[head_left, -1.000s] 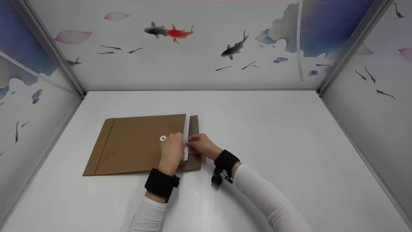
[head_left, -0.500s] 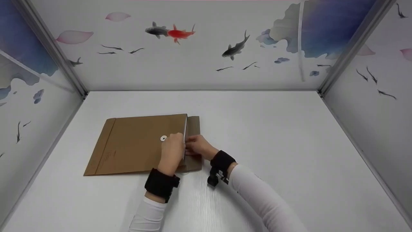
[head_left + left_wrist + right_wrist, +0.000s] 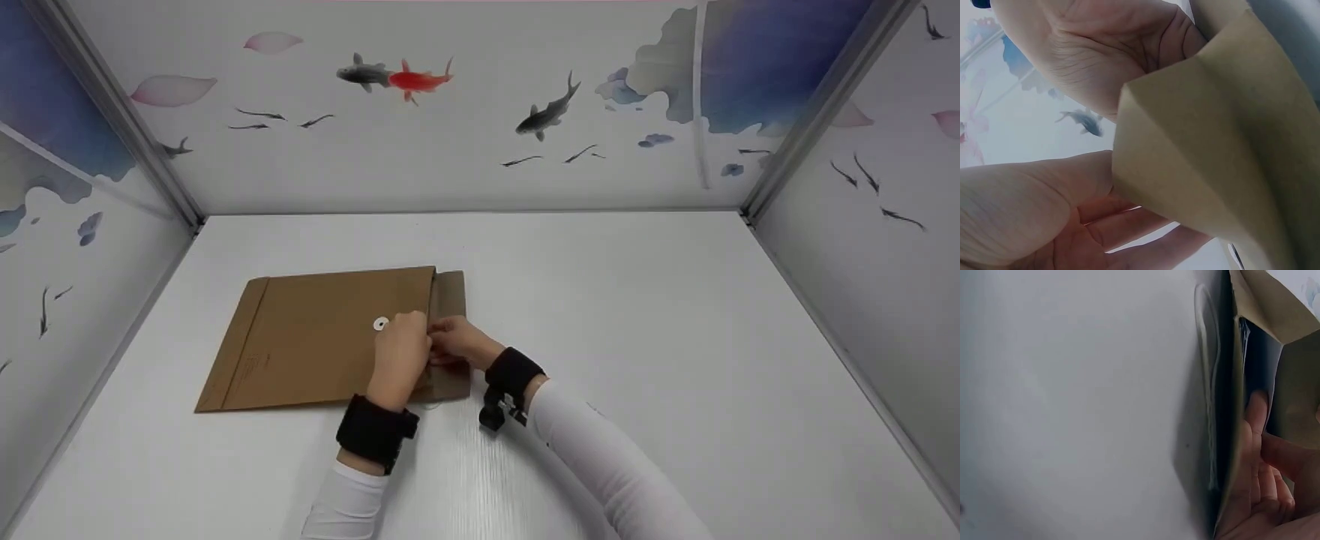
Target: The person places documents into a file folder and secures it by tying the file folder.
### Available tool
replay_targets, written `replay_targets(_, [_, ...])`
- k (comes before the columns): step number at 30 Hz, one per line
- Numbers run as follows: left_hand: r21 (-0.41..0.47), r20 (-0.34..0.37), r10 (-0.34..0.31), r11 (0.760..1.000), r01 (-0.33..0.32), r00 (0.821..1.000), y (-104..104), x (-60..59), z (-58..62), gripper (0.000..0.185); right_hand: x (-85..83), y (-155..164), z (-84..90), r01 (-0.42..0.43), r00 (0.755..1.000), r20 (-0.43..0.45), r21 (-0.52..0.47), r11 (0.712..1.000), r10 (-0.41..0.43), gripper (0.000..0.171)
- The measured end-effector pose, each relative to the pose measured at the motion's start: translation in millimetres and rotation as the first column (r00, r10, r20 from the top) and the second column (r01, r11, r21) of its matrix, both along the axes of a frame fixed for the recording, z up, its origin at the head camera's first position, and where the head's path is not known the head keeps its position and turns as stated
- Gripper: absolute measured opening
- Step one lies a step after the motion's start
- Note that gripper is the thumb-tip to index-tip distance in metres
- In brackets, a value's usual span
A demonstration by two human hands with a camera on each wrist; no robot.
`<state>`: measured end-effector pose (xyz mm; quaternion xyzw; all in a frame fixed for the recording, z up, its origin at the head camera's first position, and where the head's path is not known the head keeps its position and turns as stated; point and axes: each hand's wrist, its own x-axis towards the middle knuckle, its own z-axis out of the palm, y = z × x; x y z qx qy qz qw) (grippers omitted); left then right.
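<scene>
A brown document envelope (image 3: pixel 322 337) with a white round button (image 3: pixel 381 323) lies flat on the table, its flap (image 3: pixel 451 296) unfolded to the right. My left hand (image 3: pixel 402 352) grips the upper layer of its mouth, lifting that edge. At the opening, my right hand (image 3: pixel 461 341) pinches the edge of a stack of papers (image 3: pixel 1264 363), which sits almost wholly inside; they look dark with shadow in the right wrist view. A folded brown side of the envelope (image 3: pixel 1185 140) fills much of the left wrist view, hiding part of the fingers.
A loop of white string (image 3: pixel 1207 382) hangs beside the envelope's edge over the white table (image 3: pixel 637 337). Panels printed with fish (image 3: pixel 420 77) stand at the back and both sides. Each wrist wears a black band (image 3: pixel 375 431).
The white papers, which stuck out at the mouth a second ago, have slid left into the envelope. My right hand has moved slightly left with them; my left hand stays in place.
</scene>
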<state>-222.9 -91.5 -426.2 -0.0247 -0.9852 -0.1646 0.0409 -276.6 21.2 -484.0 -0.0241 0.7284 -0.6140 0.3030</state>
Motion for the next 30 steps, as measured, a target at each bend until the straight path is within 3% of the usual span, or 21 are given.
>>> replay_targets(10, [0.002, -0.017, 0.002, 1.0, -0.002, 1.0, -1.9, 0.6, -1.5, 0.007, -4.7, -2.7, 0.1, -0.011, 0.999, 0.034, 0.035, 0.999, 0.01, 0.026])
replay_targets(21, [0.092, 0.06, 0.029, 0.995, -0.034, 0.998, -7.9, -2.7, 1.5, 0.012, -3.1, -4.2, -1.6, 0.004, 1.0, -0.02, 0.059, 0.998, -0.003, 0.022])
replay_targets(30, [0.082, 0.075, 0.03, 0.996, -0.036, 0.997, -9.0, -3.4, 0.7, 0.012, 4.8, 0.2, 3.9, 0.018, 0.997, -0.081, 0.034, 0.999, -0.015, 0.029])
